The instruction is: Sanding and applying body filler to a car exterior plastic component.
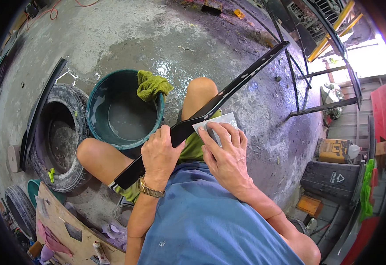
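A long, narrow black trim strip (184, 131) lies slantwise across my lap, from beside my left knee up to the far right. Pale worn patches show along its upper half. My left hand (160, 152) is closed around the strip's lower part, thumb on the near side. With bent fingers my right hand (228, 157) presses a grey sheet of what looks like sandpaper (227, 118) against the strip's near edge, around its middle. Something darker grey shows under those fingers; its kind is unclear. The strip's underside and the sheet's contact face are hidden.
A green bucket (92, 99) of greyish water stands beyond my left knee, a green towel (152, 86) over its rim. Left of it, another black strip (40, 112) leans on a tyre (76, 99). A dark metal frame (323, 108) stands at right on wet concrete.
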Demonstrator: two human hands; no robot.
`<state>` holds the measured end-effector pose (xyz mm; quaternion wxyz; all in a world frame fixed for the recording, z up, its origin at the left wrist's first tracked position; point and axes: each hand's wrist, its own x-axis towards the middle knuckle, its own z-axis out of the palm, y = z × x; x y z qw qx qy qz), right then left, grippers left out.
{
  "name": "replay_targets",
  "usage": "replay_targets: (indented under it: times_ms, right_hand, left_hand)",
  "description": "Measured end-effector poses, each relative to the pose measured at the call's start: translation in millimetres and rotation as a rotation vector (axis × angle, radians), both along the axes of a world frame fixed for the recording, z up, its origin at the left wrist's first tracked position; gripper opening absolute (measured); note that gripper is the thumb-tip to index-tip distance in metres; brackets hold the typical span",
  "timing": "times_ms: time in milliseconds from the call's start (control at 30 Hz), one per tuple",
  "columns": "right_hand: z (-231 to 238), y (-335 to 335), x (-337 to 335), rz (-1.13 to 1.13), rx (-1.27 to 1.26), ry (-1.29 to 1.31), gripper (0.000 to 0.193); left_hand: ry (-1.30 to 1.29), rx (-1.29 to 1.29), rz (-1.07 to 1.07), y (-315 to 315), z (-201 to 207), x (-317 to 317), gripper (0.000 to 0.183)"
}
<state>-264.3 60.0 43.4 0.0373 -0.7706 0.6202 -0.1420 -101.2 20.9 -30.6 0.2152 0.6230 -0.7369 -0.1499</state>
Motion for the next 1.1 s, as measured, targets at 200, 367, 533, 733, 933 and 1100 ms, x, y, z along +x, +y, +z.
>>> replay_targets:
  times_ms: [200, 367, 533, 733, 933, 1100]
  right_hand:
    - [0, -5, 5, -0.004, 0.024, 0.03, 0.042]
    - [-8, -10, 6, 0.025, -0.002, 0.066, 0.04]
    - [2, -8, 2, 0.042, 0.046, 0.081, 0.04]
    - [0, -14, 2, 0.041, 0.038, 0.079, 0.041]
    - [29, -1, -7, 0.078, 0.156, 0.013, 0.038]
    - [40, 5, -54, 0.044, 0.339, -0.477, 0.039]
  left_hand:
    - [0.039, 0.036, 0.002, -1, 0, 2, 0.046]
    - [0.048, 0.029, -0.001, 0, -1, 3, 0.046]
    - [-0.045, 0.001, -0.009, 1, -3, 2, 0.048]
    - [-0.03, 0.009, -0.005, -1, 1, 2, 0.048]
    - [0.025, 0.007, -0.006, -1, 1, 3, 0.047]
    - [-0.037, -0.033, -0.022, 4, 6, 6, 0.049]
